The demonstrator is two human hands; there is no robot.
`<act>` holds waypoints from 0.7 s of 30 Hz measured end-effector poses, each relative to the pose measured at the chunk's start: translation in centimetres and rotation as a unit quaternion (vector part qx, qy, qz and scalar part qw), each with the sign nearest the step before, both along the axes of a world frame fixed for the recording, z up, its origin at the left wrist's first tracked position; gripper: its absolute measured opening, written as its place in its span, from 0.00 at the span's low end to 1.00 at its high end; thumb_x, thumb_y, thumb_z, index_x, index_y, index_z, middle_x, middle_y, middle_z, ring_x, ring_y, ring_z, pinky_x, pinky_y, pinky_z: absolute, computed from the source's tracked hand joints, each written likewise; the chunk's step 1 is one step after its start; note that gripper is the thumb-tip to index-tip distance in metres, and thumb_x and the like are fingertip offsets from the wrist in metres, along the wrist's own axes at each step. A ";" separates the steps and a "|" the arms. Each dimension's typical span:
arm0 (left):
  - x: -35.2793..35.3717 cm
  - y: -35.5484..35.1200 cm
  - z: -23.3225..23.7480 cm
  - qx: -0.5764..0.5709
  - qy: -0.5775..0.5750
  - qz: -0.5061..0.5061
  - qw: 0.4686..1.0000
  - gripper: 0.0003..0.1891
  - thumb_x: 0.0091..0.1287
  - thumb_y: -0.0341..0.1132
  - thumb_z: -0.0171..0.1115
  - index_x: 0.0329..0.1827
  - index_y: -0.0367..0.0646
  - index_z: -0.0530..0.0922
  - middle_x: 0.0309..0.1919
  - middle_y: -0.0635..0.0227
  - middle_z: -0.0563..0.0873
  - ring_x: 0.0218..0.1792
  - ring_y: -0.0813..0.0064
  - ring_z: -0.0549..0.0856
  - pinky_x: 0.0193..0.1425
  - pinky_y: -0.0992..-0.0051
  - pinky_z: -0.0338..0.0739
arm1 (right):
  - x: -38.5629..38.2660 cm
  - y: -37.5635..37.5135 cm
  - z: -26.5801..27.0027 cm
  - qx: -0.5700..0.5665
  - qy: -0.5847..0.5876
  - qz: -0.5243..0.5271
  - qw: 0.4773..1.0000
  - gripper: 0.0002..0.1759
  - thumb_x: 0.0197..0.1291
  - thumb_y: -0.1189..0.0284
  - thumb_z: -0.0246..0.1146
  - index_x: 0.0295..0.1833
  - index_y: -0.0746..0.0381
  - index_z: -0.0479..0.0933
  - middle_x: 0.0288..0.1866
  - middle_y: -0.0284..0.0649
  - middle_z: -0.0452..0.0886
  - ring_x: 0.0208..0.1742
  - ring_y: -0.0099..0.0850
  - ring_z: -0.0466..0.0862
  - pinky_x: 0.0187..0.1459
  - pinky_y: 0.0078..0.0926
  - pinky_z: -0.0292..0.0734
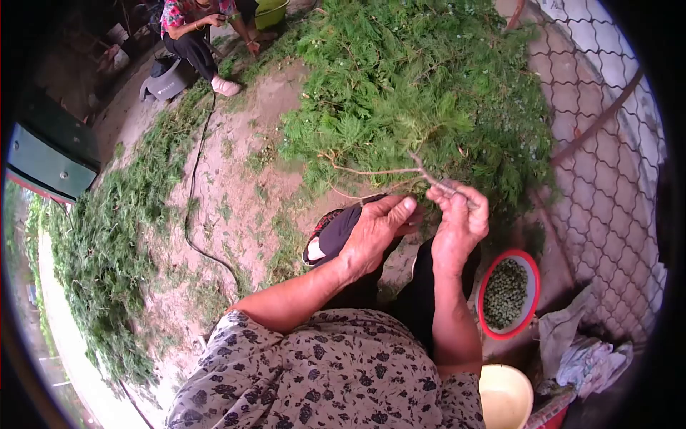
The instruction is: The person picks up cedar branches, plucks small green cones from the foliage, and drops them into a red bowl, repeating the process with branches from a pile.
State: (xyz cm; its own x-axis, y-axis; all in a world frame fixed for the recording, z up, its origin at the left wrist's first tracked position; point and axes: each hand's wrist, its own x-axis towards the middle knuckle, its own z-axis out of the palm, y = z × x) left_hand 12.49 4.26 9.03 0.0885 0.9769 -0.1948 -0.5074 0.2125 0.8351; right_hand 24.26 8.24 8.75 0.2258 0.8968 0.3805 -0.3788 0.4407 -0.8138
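A bare, forked twig [426, 174] is pinched in my right hand [461, 225], its thin side shoots reaching left over the pile. My left hand [379, 227] is closed just to the left, thumb against the curled fingers; whatever it may hold is hidden. One thin shoot of the twig passes close above that hand. Beyond both hands lies a large heap of green, feathery conifer branches [400, 86]. Right of my right forearm stands a red-rimmed bowl [532, 275] with many small green cones or berries [504, 297] inside.
Near my right elbow are a pale yellow basin [506, 393] and crumpled cloth [593, 368]. A black cable [189, 207] crosses the ground at left, beside more cut greenery [107, 264]. Another person [196, 32] sits at the far left near a green tub [271, 13]. Wavy-patterned paving [593, 200] borders the right.
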 end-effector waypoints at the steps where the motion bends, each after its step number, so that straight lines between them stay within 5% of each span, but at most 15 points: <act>1: 0.3 0.5 0.1 -0.014 -0.046 0.018 0.999 0.18 0.65 0.42 0.54 0.47 0.34 0.74 0.44 0.61 0.80 0.45 0.70 0.79 0.53 0.68 0.73 | -0.1 -0.8 -0.1 -0.004 -0.043 -0.009 0.999 0.06 0.60 0.83 0.48 0.41 0.70 0.68 0.38 0.48 0.78 0.36 0.33 0.81 0.42 0.31 0.79; 4: 0.8 1.6 -0.1 -0.027 -0.143 0.041 0.989 0.15 0.64 0.41 0.56 0.40 0.36 0.76 0.37 0.64 0.81 0.41 0.72 0.81 0.50 0.69 0.76 | -0.6 -2.1 -0.9 0.051 -0.115 -0.032 0.992 0.05 0.57 0.86 0.52 0.39 0.70 0.69 0.40 0.49 0.78 0.39 0.32 0.81 0.43 0.29 0.78; 9: 1.1 2.5 -0.8 -0.132 -0.109 0.065 0.983 0.07 0.58 0.34 0.61 0.33 0.39 0.77 0.26 0.68 0.81 0.27 0.75 0.80 0.35 0.74 0.78 | -0.1 -2.4 -2.7 0.092 -0.208 -0.041 0.973 0.10 0.51 0.88 0.57 0.40 0.69 0.73 0.41 0.48 0.79 0.44 0.34 0.80 0.44 0.25 0.76; 13: 1.0 4.4 -2.6 -0.093 -0.064 0.045 0.993 0.04 0.55 0.29 0.58 0.29 0.38 0.76 0.24 0.65 0.80 0.23 0.73 0.80 0.28 0.74 0.76 | 1.5 -3.8 -1.0 0.134 -0.467 -0.057 0.872 0.16 0.46 0.89 0.59 0.44 0.68 0.74 0.46 0.48 0.77 0.44 0.35 0.79 0.42 0.24 0.77; 17: -0.4 5.4 -3.1 -0.123 -0.135 0.009 0.983 0.04 0.55 0.29 0.57 0.26 0.37 0.73 0.18 0.68 0.74 0.17 0.74 0.75 0.19 0.72 0.72 | 5.5 -3.5 -4.1 0.010 -0.406 -0.096 0.909 0.13 0.51 0.87 0.56 0.44 0.68 0.74 0.41 0.43 0.76 0.34 0.30 0.78 0.36 0.22 0.77; 21: -4.5 5.9 -3.0 -0.187 -0.103 0.121 0.970 0.07 0.58 0.32 0.57 0.25 0.38 0.73 0.18 0.68 0.72 0.16 0.74 0.71 0.17 0.74 0.70 | 8.9 -2.3 -6.0 -0.059 -0.405 -0.114 0.905 0.09 0.60 0.79 0.52 0.45 0.69 0.73 0.36 0.42 0.77 0.31 0.28 0.78 0.32 0.21 0.74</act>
State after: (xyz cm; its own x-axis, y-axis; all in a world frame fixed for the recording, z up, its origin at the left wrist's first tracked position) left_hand 7.99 10.17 5.99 -0.0602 0.8388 -0.5411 -0.7279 0.3341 0.5988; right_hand 33.14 5.98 2.79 0.0994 0.9071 0.4091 0.4536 0.3246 -0.8300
